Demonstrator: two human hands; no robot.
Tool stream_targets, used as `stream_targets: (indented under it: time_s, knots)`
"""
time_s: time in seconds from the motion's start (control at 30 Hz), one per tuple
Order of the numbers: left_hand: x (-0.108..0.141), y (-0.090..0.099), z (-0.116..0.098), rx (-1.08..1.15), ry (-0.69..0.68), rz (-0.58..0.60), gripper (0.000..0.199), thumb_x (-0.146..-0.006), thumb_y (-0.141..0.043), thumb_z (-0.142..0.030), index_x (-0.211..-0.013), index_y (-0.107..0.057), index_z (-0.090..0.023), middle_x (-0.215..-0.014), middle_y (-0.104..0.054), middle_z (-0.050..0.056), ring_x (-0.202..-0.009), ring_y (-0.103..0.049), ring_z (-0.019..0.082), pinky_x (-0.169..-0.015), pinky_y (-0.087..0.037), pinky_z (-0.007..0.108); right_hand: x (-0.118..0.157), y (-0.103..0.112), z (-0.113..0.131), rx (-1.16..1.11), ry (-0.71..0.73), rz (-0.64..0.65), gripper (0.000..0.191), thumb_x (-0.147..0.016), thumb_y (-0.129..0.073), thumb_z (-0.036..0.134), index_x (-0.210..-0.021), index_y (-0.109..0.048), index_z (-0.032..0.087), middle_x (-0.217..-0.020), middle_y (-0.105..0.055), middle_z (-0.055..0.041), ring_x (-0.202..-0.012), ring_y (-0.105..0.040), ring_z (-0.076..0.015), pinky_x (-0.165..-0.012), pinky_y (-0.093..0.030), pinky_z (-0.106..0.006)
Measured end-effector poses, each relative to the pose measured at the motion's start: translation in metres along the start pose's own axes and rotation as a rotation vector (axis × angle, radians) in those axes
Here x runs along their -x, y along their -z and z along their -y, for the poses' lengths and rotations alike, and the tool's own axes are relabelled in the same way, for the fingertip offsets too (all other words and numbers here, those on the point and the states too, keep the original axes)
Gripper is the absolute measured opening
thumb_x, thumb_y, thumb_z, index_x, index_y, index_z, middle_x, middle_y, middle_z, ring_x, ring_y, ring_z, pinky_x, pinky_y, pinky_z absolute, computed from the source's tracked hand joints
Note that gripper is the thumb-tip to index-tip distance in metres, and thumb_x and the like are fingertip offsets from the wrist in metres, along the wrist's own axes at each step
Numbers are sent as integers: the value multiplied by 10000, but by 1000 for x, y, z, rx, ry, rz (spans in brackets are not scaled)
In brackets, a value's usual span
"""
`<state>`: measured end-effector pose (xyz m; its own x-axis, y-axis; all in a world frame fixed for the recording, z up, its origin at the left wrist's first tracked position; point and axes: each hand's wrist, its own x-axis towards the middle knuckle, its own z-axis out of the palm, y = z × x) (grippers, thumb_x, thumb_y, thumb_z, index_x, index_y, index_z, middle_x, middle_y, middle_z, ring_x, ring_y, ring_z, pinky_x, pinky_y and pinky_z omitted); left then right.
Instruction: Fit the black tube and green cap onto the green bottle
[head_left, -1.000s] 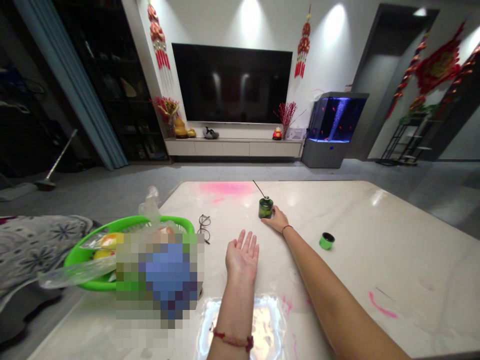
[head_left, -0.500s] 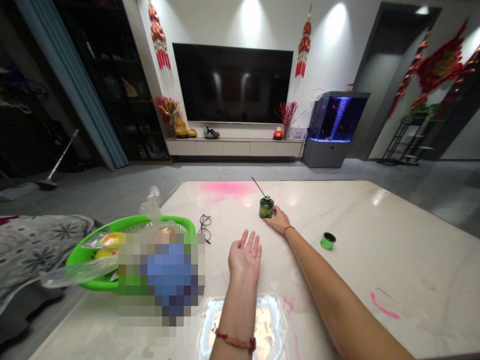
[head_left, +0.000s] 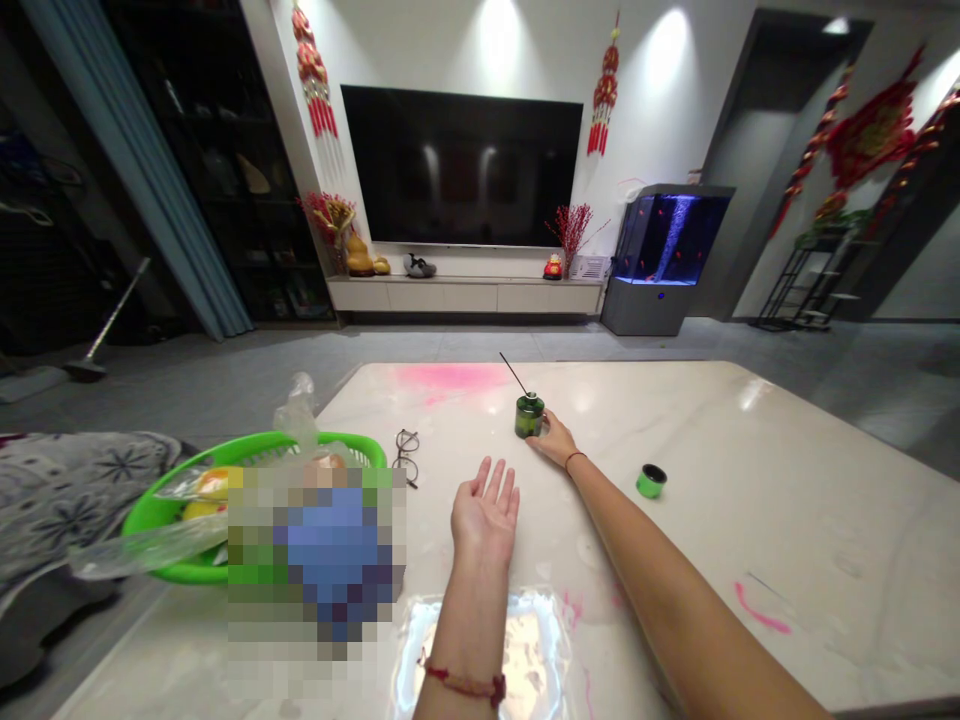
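A small green glass bottle [head_left: 529, 417] stands upright on the pale table [head_left: 705, 420], with one thin dark stick leaning out of its neck to the left. My right hand [head_left: 553, 438] is closed on the bottle's right side, its fingers partly hidden behind the glass. Palm up and fingers spread, my left hand [head_left: 485, 508] holds nothing; it is nearer to me than the bottle and to its left. A short green ring-like piece with a dark inside [head_left: 652, 481] sits on the table, right of my right forearm.
A green basket [head_left: 176, 572] with plastic bags and yellow items is at the left, partly covered by a pixelated blue area. Eyeglasses [head_left: 406, 458] lie between basket and bottle. A bright translucent patch [head_left: 551, 650] lies under my left forearm. Beyond are a television [head_left: 465, 170] and a fish tank [head_left: 670, 240].
The view has shifted slightly, so everything appears a little further left. Both hands keep their poses, and the bottle stays in place on the table.
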<state>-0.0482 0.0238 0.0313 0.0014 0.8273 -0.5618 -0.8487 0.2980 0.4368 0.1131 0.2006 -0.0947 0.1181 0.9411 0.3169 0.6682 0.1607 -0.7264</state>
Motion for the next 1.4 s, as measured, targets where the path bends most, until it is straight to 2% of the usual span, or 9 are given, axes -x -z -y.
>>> stream_targets:
  time_s: [0.17, 0.33, 0.47, 0.53, 0.77, 0.9, 1.07, 1.23, 1.4]
  knots:
    - [1, 1, -2, 5, -1, 16, 310, -757, -368, -180, -989, -572, -213, -1211, -544, 56, -1035, -560, 130, -737, -442, 219, 0, 1, 2, 27, 3, -6, 725, -519, -720, 373, -1169, -441, 213, -1020, -611, -46, -942, -578, -243, -842, -430, -391]
    - [1, 0, -2, 8, 8, 15, 301, -766, -371, -189, -986, -575, -215, -1205, -549, 51, -1016, -567, 125, -722, -441, 211, 1, 3, 7, 54, 17, 6, 628, -523, -717, 376, -1090, -497, 221, -1021, -606, -36, -930, -573, -242, -824, -434, -381]
    - [0, 0, -1, 11, 10, 16, 294, -768, -374, -186, -980, -576, -211, -1207, -549, 50, -1001, -574, 124, -720, -442, 211, 2, 5, 9, 73, 14, 42, 489, -564, -685, 300, -1024, -532, 238, -908, -636, 2, -852, -597, -212, -776, -452, -346]
    - [0, 0, -1, 17, 14, 18, 294, -769, -372, -186, -980, -576, -209, -1203, -550, 52, -989, -578, 122, -719, -442, 211, 3, 5, 9, 83, 5, 41, 500, -570, -680, 308, -1038, -518, 240, -910, -636, 7, -848, -599, -203, -771, -451, -333]
    - [-1, 1, -2, 23, 14, 18, 294, -767, -369, -184, -979, -571, -208, -1176, -563, 56, -930, -595, 114, -705, -443, 212, 3, 3, 13, 166, -57, -17, 551, -509, -683, 456, -957, -536, 170, -984, -586, -91, -962, -537, -271, -817, -406, -363]
    - [0, 1, -2, 21, 6, 17, 291, -768, -369, -185, -974, -573, -207, -1176, -562, 55, -931, -593, 113, -701, -443, 210, 0, 4, 12, 174, -93, 30, 533, -514, -678, 423, -972, -531, 193, -998, -588, -75, -975, -534, -262, -811, -401, -335]
    - [0, 0, -2, 15, 10, 15, 274, -770, -363, -187, -940, -579, -201, -1190, -554, 46, -966, -580, 117, -700, -439, 211, -1, 6, 7, 139, -111, 82, 508, -536, -662, 297, -1014, -507, 222, -920, -629, -24, -866, -584, -221, -725, -426, -289]
    - [1, 0, -3, 19, 9, 9, 256, -763, -369, -180, -905, -582, -197, -1188, -556, 42, -992, -571, 122, -706, -437, 214, -1, 5, 6, 110, -101, 66, 558, -550, -656, 318, -1069, -476, 216, -992, -622, -38, -895, -579, -212, -734, -428, -278]
    - [1, -1, -2, 24, 14, 3, 232, -757, -374, -176, -868, -577, -195, -1185, -556, 38, -1011, -562, 124, -715, -433, 214, -1, 3, 6, 107, -100, 45, 591, -557, -657, 351, -1091, -465, 186, -977, -627, -67, -895, -581, -226, -748, -435, -304]
